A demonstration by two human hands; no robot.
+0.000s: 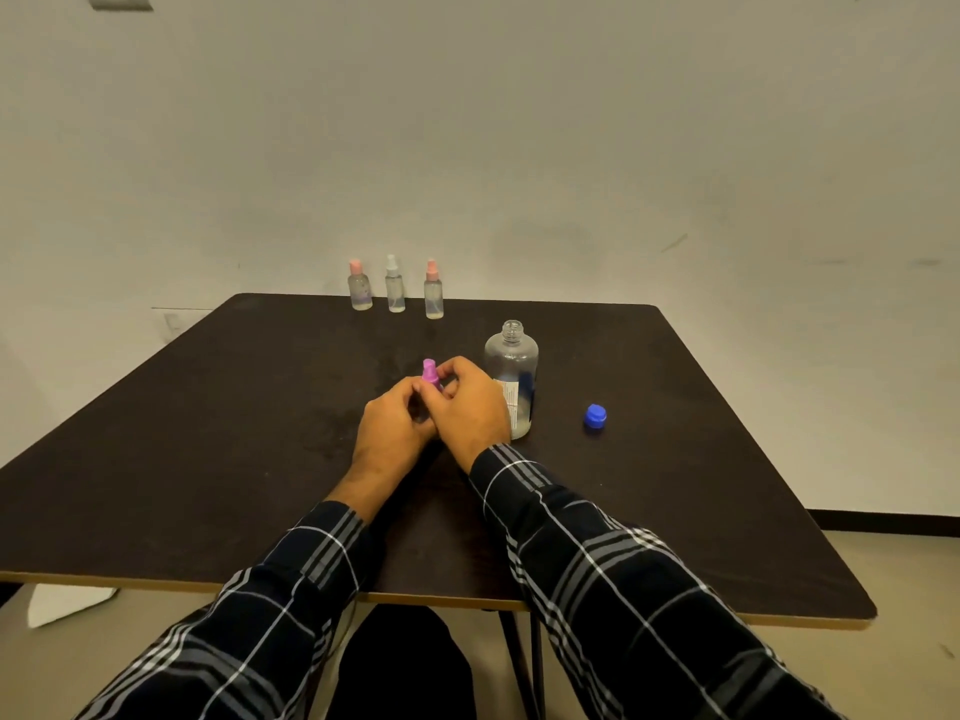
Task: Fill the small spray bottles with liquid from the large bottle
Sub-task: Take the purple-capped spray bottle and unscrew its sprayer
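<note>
The fingers of the right hand are curled over the top of a small spray bottle and pinched just below its magenta spray head. The fingers of the left hand are curled round the bottle lower down. Its body is almost wholly hidden by the two hands, so its fill level cannot be told.

The bottle is held over the middle of the dark table. Just beside the right hand, and partly covered by it, the large bottle is stood with its neck uncapped. Its blue cap is laid on the table further right, apart from it. Along the far edge three more spray bottles are lined up, well apart from the hands: a pink-topped one, a white-topped one and another pink-topped one.

The held bottle's long axis is kept roughly upright, spray head uppermost. The large bottle is likewise upright, mouth upward. Plaid sleeves are seen behind both wrists.
</note>
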